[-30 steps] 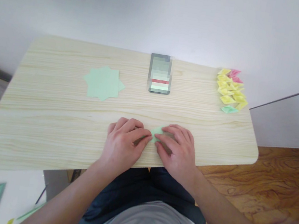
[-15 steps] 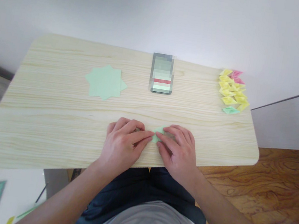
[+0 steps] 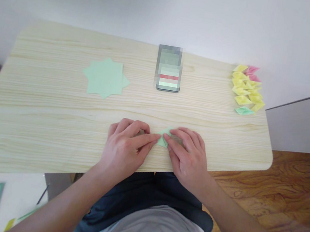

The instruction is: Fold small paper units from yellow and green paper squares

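We see a small folded piece of pale green paper (image 3: 163,142) lying on the worktop (image 3: 53,123) near its front edge; its uncovered strip slants up toward the far right, narrowing to an angled upper end, though fingers cover too much for us to tell its full long axis. It sits between the two hands: the left hand (image 3: 125,146) pinches its left side between thumb and forefinger, while the right hand (image 3: 191,157) rests bent fingertips on its right side, and we cannot tell whether these grip or only press. The worktop is pale, streaked with wood grain, and rounded at its corners. Beyond the hands we find a blurred, rectangular phone (image 3: 169,69), flat square green sheets (image 3: 105,77) fanned into a star outline at left, and pointed, crisply folded yellow pieces (image 3: 241,91) clustered at right with pink pieces (image 3: 252,73) and one green piece (image 3: 244,111).
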{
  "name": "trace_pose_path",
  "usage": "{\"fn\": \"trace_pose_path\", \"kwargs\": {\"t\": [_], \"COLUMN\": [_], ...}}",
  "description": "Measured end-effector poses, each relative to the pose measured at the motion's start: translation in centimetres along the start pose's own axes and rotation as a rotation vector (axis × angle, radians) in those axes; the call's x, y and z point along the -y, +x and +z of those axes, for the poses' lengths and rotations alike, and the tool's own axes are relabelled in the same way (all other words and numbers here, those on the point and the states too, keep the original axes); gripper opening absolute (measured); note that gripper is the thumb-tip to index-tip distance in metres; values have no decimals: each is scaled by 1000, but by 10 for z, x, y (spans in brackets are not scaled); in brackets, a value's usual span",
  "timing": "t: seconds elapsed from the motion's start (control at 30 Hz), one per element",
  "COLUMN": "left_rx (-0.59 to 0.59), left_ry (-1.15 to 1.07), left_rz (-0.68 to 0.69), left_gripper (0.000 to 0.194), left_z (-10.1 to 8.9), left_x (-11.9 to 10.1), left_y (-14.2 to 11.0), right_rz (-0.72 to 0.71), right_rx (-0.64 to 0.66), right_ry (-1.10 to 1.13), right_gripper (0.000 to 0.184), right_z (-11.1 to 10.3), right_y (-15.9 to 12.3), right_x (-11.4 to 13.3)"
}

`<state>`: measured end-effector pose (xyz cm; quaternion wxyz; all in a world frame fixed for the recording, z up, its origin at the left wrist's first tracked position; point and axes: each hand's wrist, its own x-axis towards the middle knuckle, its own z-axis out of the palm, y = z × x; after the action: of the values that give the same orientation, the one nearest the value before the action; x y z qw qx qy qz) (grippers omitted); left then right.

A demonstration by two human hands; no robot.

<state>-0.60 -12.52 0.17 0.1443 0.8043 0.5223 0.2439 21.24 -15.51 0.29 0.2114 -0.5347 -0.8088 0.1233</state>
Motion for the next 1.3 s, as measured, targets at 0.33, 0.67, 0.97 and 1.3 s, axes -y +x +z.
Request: {"fn": "trace_pose_path", "kwargs": {"t": [0.33, 0.67, 0.97, 1.3], "left_rx": [18, -30, -3, -4], "left_ry": [4, -59, 3, 1], "left_rz": [-4, -38, -12, -37], "left_gripper": [17, 12, 16, 17], "left_z": [0, 2, -2, -2], "left_x": [0, 1, 4, 3], "left_y": [0, 0, -2, -1], "right_rz": [96, 162, 149, 103], "right_rx": [-87, -151, -140, -86], "right_ry": [51, 46, 60, 105], "right_gripper": [21, 13, 15, 24], "right_z": [3, 9, 8, 4], "right_y": [9, 15, 13, 7], "right_x": [11, 19, 17, 7]}}
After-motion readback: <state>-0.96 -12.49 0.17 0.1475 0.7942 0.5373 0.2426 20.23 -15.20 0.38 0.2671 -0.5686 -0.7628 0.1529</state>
